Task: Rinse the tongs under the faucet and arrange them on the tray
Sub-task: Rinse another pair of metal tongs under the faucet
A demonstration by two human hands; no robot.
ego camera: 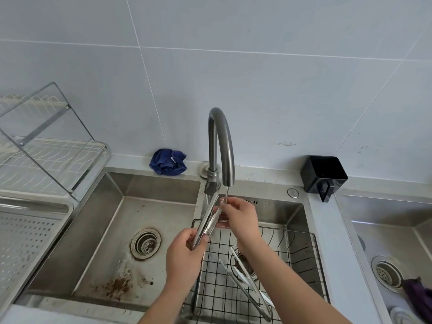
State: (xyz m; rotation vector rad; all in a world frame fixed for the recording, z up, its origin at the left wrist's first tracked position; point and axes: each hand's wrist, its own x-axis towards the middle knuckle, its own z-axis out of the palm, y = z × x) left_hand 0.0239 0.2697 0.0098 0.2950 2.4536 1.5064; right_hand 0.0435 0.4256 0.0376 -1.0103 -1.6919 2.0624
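While a thin stream of water falls from the curved faucet at the centre of the frame, we see a pair of steel tongs held slantwise beneath it, tips up by the spout and hinge end lower and to the left. The left hand, just below centre, has its fingers curled round the hinge end. The right hand, just right of centre, pinches one toothed tip between fingers and thumb, right where the water lands. The two arms of the tongs stand slightly apart.

Below the hands, at lower centre-right, a black wire rack sits in the right sink basin, and a second tongs lies in it, slightly open. At the left edge of the frame a perforated steel tray rests beside the left basin.

We judge the rinsing step to be in hand, with nothing yet arranged on the part of the tray we can see. The next move likely calls for turning the tongs so the water reaches both arms, then carrying them left across the basin to the tray with a firm grip, since wet steel slips. Whether the second tongs has been rinsed we cannot tell.
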